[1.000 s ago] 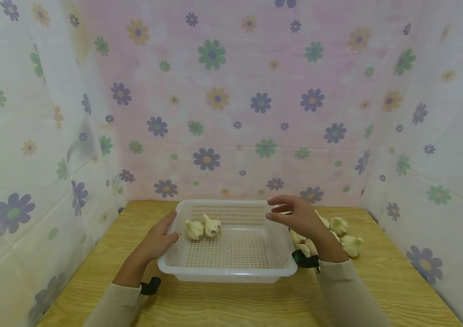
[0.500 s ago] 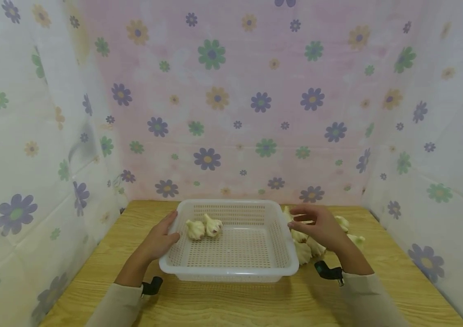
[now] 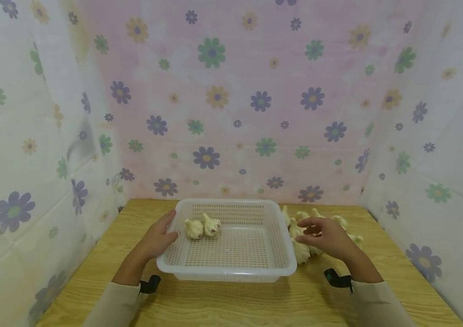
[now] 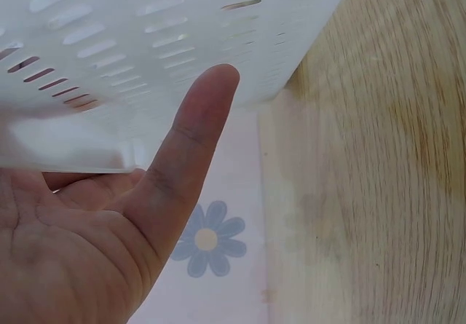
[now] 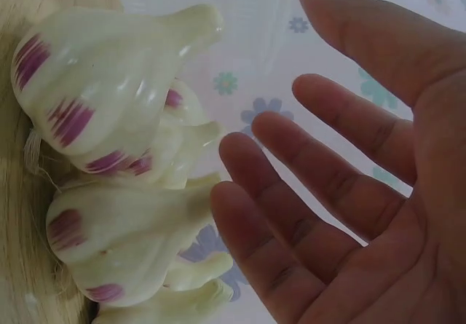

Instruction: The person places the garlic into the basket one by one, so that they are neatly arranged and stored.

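Wood-grain tabletop [image 3: 231,304], yellowish, w/ flower-print cloth on three sides: pinkish back cloth [image 3: 239,136] along the far edge, whitish left cloth [image 3: 31,181] and right cloth [image 3: 440,177] down the sides, approx. following the table's L and R edges. White plastic basket [image 3: 226,272] sits upright mid-table; slotted walls, broad rim. Its far rim overlaps the table's far edge in the head view, so can't tell the gap there.

L hand [image 3: 155,240] grips the basket's L rim, thumb over the top, fingers along the outside. Two garlic bulbs [image 3: 194,230] lie side by side in the basket's far L part; slotted floor shows to R and near.

R hand [image 3: 329,236] is at the garlic pile [image 3: 301,252], just R of the basket: fingers released, spread and slightly bent, grasping nothing; can't tell if a fingertip touches a stem.

Room: broad wood strip on the near side; wood also L of the basket, under the L forearm, and btwn. pile and R edge.
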Available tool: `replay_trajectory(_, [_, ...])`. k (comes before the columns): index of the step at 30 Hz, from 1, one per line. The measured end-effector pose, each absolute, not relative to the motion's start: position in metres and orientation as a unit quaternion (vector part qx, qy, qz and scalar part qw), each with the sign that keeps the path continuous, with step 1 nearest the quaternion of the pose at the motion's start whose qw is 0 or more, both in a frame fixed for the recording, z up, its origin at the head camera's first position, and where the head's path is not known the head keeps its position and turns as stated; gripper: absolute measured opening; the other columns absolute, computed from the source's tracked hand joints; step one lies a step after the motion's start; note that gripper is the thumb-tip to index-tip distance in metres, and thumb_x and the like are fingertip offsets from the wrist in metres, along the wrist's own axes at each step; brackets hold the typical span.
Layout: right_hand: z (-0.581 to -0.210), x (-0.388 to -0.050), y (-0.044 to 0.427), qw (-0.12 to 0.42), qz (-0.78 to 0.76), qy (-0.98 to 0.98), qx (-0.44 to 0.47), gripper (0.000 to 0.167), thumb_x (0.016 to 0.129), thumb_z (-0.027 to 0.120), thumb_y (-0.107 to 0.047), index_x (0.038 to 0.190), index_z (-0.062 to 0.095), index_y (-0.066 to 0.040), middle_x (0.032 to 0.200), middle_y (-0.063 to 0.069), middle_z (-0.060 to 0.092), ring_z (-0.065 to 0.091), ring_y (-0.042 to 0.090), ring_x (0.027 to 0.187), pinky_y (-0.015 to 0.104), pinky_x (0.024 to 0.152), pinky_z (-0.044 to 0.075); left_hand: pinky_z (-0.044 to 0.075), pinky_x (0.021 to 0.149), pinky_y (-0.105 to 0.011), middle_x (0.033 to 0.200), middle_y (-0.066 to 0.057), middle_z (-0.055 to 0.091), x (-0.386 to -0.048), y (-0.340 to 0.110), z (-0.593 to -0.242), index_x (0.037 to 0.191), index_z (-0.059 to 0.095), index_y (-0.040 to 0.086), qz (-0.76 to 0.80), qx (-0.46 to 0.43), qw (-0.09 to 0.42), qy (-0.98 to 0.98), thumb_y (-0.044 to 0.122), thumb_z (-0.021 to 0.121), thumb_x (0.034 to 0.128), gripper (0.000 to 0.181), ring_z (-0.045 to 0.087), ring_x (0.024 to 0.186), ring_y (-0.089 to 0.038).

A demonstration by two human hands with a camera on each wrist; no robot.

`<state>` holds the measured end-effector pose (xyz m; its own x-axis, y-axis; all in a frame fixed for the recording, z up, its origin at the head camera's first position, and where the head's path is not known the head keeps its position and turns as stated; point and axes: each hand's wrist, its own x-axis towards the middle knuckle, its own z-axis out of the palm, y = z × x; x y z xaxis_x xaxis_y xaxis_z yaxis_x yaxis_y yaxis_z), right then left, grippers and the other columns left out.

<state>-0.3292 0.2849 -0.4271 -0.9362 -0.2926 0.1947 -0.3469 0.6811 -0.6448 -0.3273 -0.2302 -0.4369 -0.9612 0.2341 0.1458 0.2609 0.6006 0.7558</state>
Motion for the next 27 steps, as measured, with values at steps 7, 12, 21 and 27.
replay_trajectory(7, [-0.4254, -0.3272, 0.2883, 0.011, 0.347, -0.92, 0.182, 0.052, 0.089, 0.08, -0.04, 0.13, 0.069, -0.01, 0.13, 0.014, 0.069, 0.07, 0.032, 0.111, 0.04, 0.08, 0.062, 0.017, 0.124, -0.062, 0.172, -0.025, 0.012, -0.3282, -0.2301, -0.4364, 0.164, 0.016, -0.003, -0.425, -0.135, 0.012, -0.895, 0.008, 0.052, 0.0973, 0.076, 0.012, 0.157, -0.048])
replay_trajectory(12, [-0.4255, -0.327, 0.29, -0.001, 0.339, -0.923, 0.183, 0.051, 0.089, 0.08, -0.039, 0.129, 0.07, -0.01, 0.126, 0.014, 0.071, 0.069, 0.032, 0.11, 0.04, 0.079, 0.062, 0.014, 0.125, -0.061, 0.171, -0.026, 0.013, -0.3301, -0.2299, -0.4388, 0.163, 0.017, -0.005, -0.423, -0.139, 0.023, -0.895, 0.007, 0.053, 0.096, 0.077, 0.012, 0.157, -0.048])
replay_trajectory(21, [-0.4305, -0.3279, 0.2916, -0.013, 0.316, -0.929, 0.192, 0.05, 0.089, 0.081, -0.038, 0.129, 0.07, -0.011, 0.124, 0.01, 0.072, 0.068, 0.035, 0.112, 0.042, 0.082, 0.061, 0.012, 0.125, -0.062, 0.171, -0.027, 0.012, -0.3299, -0.2305, -0.4405, 0.162, 0.017, -0.007, -0.432, -0.145, 0.02, -0.89, 0.006, 0.054, 0.0951, 0.078, 0.01, 0.157, -0.048])
replay_trajectory(27, [-0.4347, -0.3306, 0.2903, -0.024, 0.321, -0.924, 0.205, 0.051, 0.086, 0.083, -0.04, 0.126, 0.071, -0.01, 0.122, 0.011, 0.073, 0.072, 0.029, 0.104, 0.035, 0.076, 0.061, 0.014, 0.125, -0.061, 0.17, -0.027, 0.014, -0.33, -0.2317, -0.4404, 0.162, 0.018, -0.007, -0.43, -0.149, 0.028, -0.89, 0.006, 0.054, 0.094, 0.078, 0.012, 0.157, -0.048])
